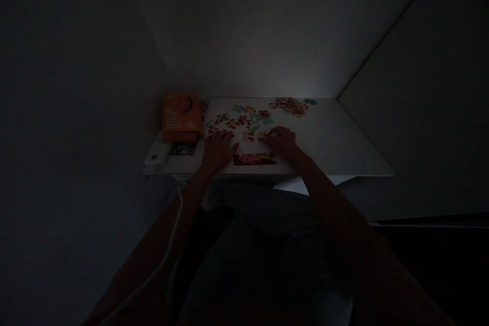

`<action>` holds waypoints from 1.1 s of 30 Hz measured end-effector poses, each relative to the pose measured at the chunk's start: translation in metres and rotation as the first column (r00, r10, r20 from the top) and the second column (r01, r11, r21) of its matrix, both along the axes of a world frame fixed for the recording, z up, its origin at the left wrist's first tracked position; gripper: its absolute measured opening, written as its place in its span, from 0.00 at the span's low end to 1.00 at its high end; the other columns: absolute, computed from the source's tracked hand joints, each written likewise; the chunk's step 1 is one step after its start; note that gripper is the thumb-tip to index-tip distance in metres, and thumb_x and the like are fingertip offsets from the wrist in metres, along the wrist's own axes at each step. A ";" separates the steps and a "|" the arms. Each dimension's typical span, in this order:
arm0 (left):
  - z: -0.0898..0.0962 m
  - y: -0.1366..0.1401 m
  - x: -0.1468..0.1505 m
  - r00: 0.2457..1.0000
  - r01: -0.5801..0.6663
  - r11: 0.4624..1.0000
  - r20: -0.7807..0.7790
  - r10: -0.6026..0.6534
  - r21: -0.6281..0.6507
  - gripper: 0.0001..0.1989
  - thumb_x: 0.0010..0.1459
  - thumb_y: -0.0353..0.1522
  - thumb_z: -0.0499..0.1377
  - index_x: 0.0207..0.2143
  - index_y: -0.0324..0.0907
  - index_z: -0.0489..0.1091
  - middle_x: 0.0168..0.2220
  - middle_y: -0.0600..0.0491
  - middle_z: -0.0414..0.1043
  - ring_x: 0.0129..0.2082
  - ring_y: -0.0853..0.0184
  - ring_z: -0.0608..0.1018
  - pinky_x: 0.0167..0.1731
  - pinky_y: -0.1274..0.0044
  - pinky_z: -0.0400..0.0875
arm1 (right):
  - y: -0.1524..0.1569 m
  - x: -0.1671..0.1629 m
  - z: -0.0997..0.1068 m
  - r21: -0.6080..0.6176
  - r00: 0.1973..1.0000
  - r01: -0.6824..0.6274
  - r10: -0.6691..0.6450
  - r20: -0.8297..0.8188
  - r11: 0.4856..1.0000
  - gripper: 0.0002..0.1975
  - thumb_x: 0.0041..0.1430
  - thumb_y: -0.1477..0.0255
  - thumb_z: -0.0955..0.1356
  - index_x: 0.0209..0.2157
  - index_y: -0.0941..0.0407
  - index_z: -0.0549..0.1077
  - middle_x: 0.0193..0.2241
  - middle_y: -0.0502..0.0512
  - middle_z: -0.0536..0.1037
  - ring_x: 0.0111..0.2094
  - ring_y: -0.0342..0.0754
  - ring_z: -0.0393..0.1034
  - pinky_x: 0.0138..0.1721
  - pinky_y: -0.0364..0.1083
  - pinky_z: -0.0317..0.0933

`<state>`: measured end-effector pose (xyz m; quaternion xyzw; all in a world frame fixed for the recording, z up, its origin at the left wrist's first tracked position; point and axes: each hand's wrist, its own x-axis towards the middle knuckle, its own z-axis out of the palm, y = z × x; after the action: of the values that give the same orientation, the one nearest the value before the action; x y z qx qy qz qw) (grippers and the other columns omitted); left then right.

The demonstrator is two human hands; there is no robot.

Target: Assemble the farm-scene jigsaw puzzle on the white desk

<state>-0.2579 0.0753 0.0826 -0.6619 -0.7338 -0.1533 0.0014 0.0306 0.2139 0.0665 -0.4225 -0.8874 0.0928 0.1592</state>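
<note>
In dim light, my right hand [283, 142] has its fingertips closed on a yellowish puzzle piece [262, 134] at the table's middle. Just left of it lies a small block of puzzle pieces [248, 136]. My left hand [218, 152] rests on the tabletop with fingers spread, its fingertips beside some loose pieces. Between the hands, nearer the front edge, is a pink, green and brown puzzle strip [254, 159]. Loose puzzle pieces [243, 120] in red, teal and green are scattered beyond the hands. Parts of the right fingers are too dark to make out.
An orange puzzle box [182, 118] stands at the left end of the white table [336, 150], with a dark picture card [183, 148] by it. A white device [157, 155] with a cable sits at the left corner. A heap of puzzle pieces [292, 106] lies at the back.
</note>
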 end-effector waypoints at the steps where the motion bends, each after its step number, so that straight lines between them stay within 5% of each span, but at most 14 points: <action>1: 0.000 0.000 0.000 1.000 0.000 1.000 0.006 0.000 0.002 0.30 0.83 0.48 0.52 0.79 0.50 0.69 0.81 0.43 0.67 0.83 0.45 0.63 0.82 0.50 0.55 | 0.002 0.001 0.000 0.005 0.999 0.042 -0.042 -0.008 0.999 0.26 0.85 0.50 0.62 0.66 0.39 0.87 0.67 0.64 0.77 0.68 0.70 0.66 0.71 0.71 0.59; 5: 0.000 0.002 -0.002 1.000 -0.002 1.000 -0.011 0.002 0.020 0.30 0.82 0.49 0.55 0.78 0.51 0.72 0.80 0.43 0.69 0.82 0.44 0.65 0.82 0.49 0.55 | 0.006 -0.001 -0.002 0.053 0.976 0.209 -0.205 -0.074 0.976 0.30 0.85 0.51 0.60 0.74 0.44 0.80 0.67 0.69 0.75 0.64 0.71 0.68 0.68 0.71 0.61; 10: 0.002 0.031 -0.002 0.990 0.132 0.991 -0.052 -0.133 -0.017 0.30 0.85 0.46 0.51 0.82 0.50 0.67 0.83 0.47 0.65 0.83 0.50 0.65 0.83 0.55 0.55 | 0.006 -0.006 -0.005 0.062 0.972 0.229 -0.224 -0.076 0.972 0.30 0.85 0.54 0.58 0.76 0.45 0.78 0.67 0.70 0.76 0.64 0.72 0.70 0.68 0.72 0.62; 13: 0.003 0.070 0.000 0.976 0.212 0.977 -0.051 -0.214 -0.027 0.34 0.84 0.50 0.53 0.85 0.50 0.61 0.86 0.47 0.59 0.86 0.50 0.61 0.83 0.56 0.55 | 0.006 -0.007 -0.006 0.057 0.965 0.252 -0.246 -0.090 0.966 0.30 0.86 0.55 0.58 0.76 0.46 0.77 0.67 0.70 0.76 0.64 0.71 0.70 0.67 0.72 0.63; 16: 0.007 0.118 -0.003 0.990 0.139 0.988 -0.029 -0.141 -0.063 0.41 0.81 0.54 0.58 0.84 0.42 0.61 0.85 0.37 0.59 0.85 0.47 0.63 0.83 0.56 0.56 | 0.007 -0.008 -0.007 0.060 0.962 0.265 -0.259 -0.092 0.962 0.30 0.85 0.55 0.59 0.76 0.50 0.76 0.66 0.72 0.76 0.64 0.71 0.70 0.68 0.70 0.64; 19: 0.016 0.165 -0.015 0.998 0.046 0.991 -0.028 -0.050 -0.124 0.34 0.84 0.49 0.50 0.82 0.42 0.65 0.82 0.35 0.64 0.82 0.48 0.68 0.79 0.57 0.64 | 0.008 -0.008 -0.011 0.055 0.958 0.271 -0.264 -0.107 0.961 0.30 0.85 0.55 0.59 0.75 0.51 0.75 0.66 0.72 0.77 0.64 0.71 0.71 0.67 0.70 0.65; 23: 0.026 0.209 -0.038 0.997 0.051 0.984 -0.049 -0.061 -0.170 0.34 0.84 0.45 0.49 0.85 0.44 0.61 0.85 0.38 0.59 0.85 0.49 0.64 0.79 0.56 0.63 | 0.011 -0.010 -0.017 0.084 0.954 0.276 -0.263 -0.140 0.957 0.30 0.85 0.55 0.59 0.74 0.52 0.76 0.65 0.72 0.78 0.62 0.72 0.72 0.66 0.71 0.66; 28: 0.031 0.226 -0.059 0.987 0.128 0.966 -0.062 -0.145 -0.226 0.28 0.82 0.48 0.53 0.76 0.52 0.74 0.81 0.45 0.69 0.79 0.52 0.73 0.76 0.60 0.67 | 0.010 -0.011 -0.019 0.098 0.952 0.283 -0.267 -0.148 0.954 0.31 0.85 0.54 0.59 0.73 0.55 0.75 0.65 0.74 0.78 0.62 0.73 0.72 0.66 0.71 0.66; 33: 0.033 0.221 -0.071 0.994 0.080 0.982 -0.066 -0.092 -0.168 0.25 0.77 0.47 0.62 0.66 0.44 0.81 0.70 0.38 0.78 0.68 0.48 0.80 0.70 0.59 0.72 | 0.008 -0.011 -0.016 0.094 0.950 0.288 -0.271 -0.156 0.953 0.31 0.85 0.52 0.59 0.74 0.52 0.75 0.65 0.73 0.78 0.62 0.73 0.71 0.66 0.71 0.65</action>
<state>-0.3288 0.2963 0.1158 -0.6960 -0.7141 -0.0674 -0.0334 0.0199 0.2216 0.0506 -0.5265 -0.8089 0.0472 0.2572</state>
